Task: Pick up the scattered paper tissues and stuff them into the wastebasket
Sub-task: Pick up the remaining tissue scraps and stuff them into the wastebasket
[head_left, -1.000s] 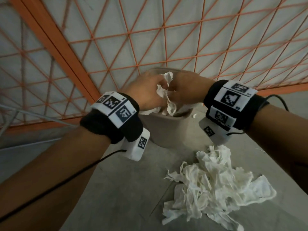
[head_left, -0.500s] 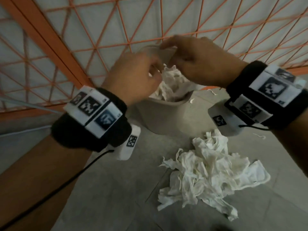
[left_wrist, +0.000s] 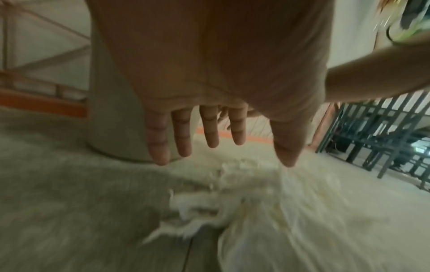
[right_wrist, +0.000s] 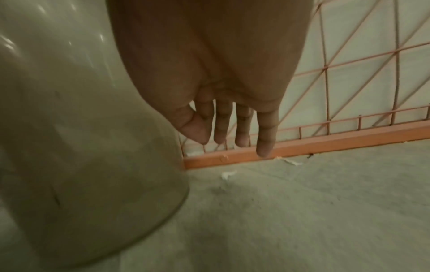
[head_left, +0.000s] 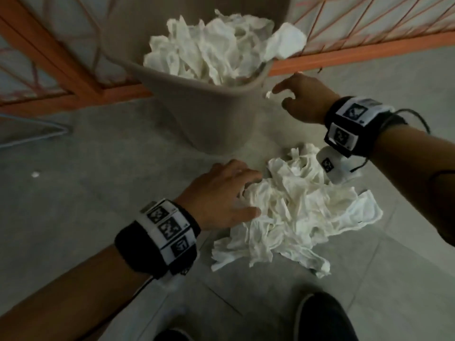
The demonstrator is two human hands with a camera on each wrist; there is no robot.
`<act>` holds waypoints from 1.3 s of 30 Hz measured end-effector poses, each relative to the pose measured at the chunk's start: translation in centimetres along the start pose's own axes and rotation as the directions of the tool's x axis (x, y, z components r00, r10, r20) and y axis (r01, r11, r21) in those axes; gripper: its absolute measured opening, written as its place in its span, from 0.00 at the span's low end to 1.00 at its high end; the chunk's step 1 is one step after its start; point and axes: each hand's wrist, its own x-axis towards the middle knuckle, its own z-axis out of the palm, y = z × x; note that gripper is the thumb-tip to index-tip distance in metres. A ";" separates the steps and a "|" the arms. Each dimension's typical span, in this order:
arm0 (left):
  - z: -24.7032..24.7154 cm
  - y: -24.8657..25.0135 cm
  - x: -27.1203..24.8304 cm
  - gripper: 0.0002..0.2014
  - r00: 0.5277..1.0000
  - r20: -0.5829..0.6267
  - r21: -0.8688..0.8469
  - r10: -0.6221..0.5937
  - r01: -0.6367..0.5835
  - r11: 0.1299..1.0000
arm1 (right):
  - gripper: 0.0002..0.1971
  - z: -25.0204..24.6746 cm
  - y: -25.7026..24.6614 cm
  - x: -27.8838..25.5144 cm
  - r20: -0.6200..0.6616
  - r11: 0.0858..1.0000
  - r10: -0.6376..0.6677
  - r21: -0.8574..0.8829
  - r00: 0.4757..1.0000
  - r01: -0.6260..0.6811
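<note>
Tissues lie in a crumpled white heap on the grey floor just in front of the wastebasket; we see the heap's long axis run from its near-left corner toward its far-right flap. More tissues fill the wastebasket to the rim, one hanging over its right edge. We see the left hand at the heap's left side, fingers straight and spread, thumb against the paper; the wrist view is blurred, so we cannot tell whether the fingertips touch it. The right hand hovers just right of the wastebasket, fingers loosely extended, holding nothing. A small scrap lies on the floor near its fingertips, by the orange fence.
</note>
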 end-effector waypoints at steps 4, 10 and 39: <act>3.5 -1.2 1.5 0.41 0.995 0.085 0.044 0.043 -0.046 0.998 | 0.33 3.4 1.5 3.2 0.196 0.982 0.008 -0.188 0.981 0.029; 5.4 -3.7 2.4 0.17 0.993 -0.106 0.075 0.055 -0.047 0.996 | 0.20 6.3 2.9 3.1 0.025 0.965 -0.108 -0.236 0.994 0.110; 0.8 -2.8 -2.2 0.10 0.827 -0.537 -0.228 -0.167 0.049 0.972 | 0.27 5.5 3.7 -2.1 0.030 0.988 0.107 -0.117 0.994 -0.103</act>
